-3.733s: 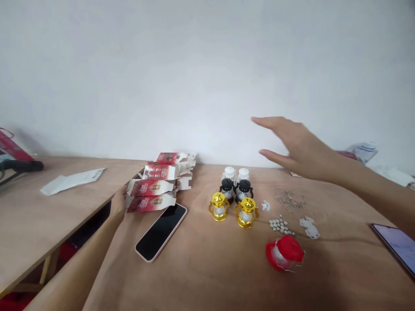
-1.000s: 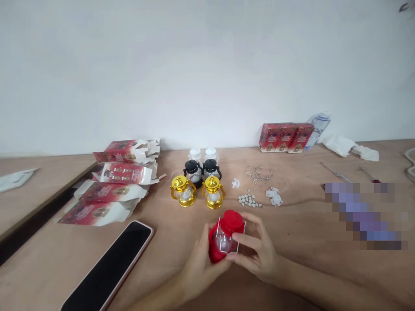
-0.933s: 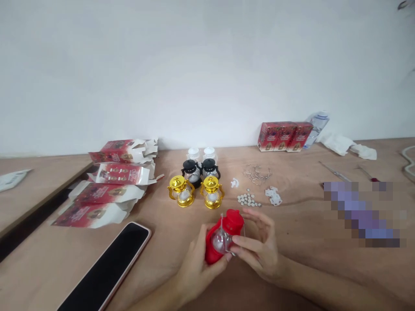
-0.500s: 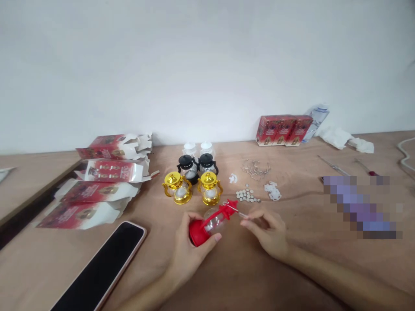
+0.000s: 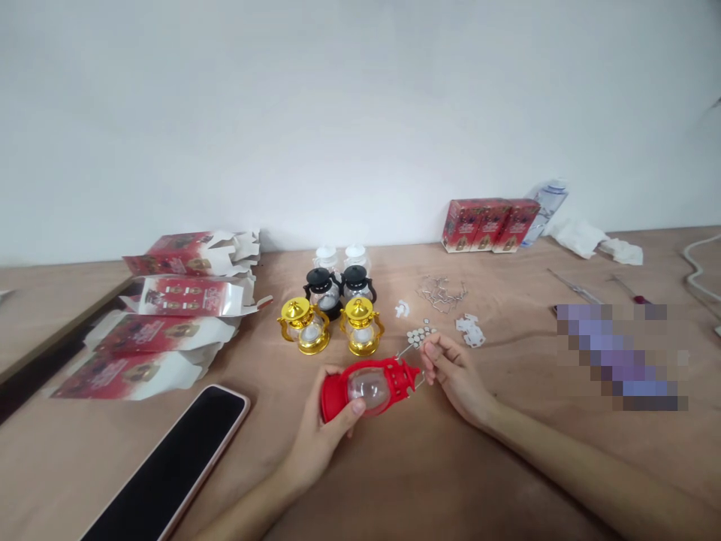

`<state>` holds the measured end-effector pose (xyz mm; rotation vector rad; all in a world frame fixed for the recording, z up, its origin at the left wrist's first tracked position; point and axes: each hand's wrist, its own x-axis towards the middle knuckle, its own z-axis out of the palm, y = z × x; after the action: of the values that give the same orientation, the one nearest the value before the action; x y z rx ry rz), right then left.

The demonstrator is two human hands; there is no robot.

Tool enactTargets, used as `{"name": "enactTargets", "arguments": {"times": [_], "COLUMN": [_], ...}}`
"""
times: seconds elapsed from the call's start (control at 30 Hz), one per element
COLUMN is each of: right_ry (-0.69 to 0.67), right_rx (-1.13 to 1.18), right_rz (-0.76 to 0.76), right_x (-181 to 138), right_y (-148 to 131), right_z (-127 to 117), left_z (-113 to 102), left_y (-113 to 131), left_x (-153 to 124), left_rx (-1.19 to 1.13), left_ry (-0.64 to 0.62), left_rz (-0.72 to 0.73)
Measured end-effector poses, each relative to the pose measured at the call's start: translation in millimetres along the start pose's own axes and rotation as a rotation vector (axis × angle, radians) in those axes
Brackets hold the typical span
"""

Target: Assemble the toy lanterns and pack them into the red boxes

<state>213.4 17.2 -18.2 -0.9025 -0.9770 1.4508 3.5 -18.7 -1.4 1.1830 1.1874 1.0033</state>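
Note:
A small red lantern with a clear globe lies tilted on its side in my left hand, whose fingers wrap round its base. Its top points right, toward my right hand. My right hand is closed in a pinch on a thin bent wire handle, which runs by the lantern's top. Just beyond the hands stand two gold lanterns, with two black lanterns and two white lanterns behind them. Button cells lie in a group close to my right fingers.
Flattened red boxes and a phone lie at the left. Loose wire handles and white plastic pieces are on the table right of the lanterns. Red boxes, a bottle and a screwdriver are farther right.
The red lantern has turned in my left hand and now lies more level. My right hand has moved up slightly, and the wire handle has swung round at the lantern's top.

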Motion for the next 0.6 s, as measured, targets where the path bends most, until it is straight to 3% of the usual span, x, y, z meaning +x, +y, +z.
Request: {"name": "enactTargets", "arguments": {"times": [0.1,0.17,0.33,0.4,0.5,0.6], "right_ry": [-0.1,-0.124,-0.121,-0.049,0.222,0.468], "right_rx": [0.15,0.222,0.189,0.092,-0.141,-0.608], "right_rz": [0.115,0.163,0.149,0.031,-0.276,-0.574], "right_x": [-5,-9,-13,-6,18,47], "right_y": [-1,1,-1,-12,-38,-62], "right_z": [3,7,12,8,-13,-46], "left_z": [-1,1,5,4,-1,-6], "left_y": [1,2,-3,-6,-7,-5], "left_x": [0,1,6,7,6,3], "left_rx": [-0.073,-0.076,-0.079,-0.098,-0.143,-0.161], "left_ry": [-0.179,-0.213,0.028,0.069,0.148,0.17], "left_rz": [0.001,0.011,0.031,0.042,0.1,0.153]}}
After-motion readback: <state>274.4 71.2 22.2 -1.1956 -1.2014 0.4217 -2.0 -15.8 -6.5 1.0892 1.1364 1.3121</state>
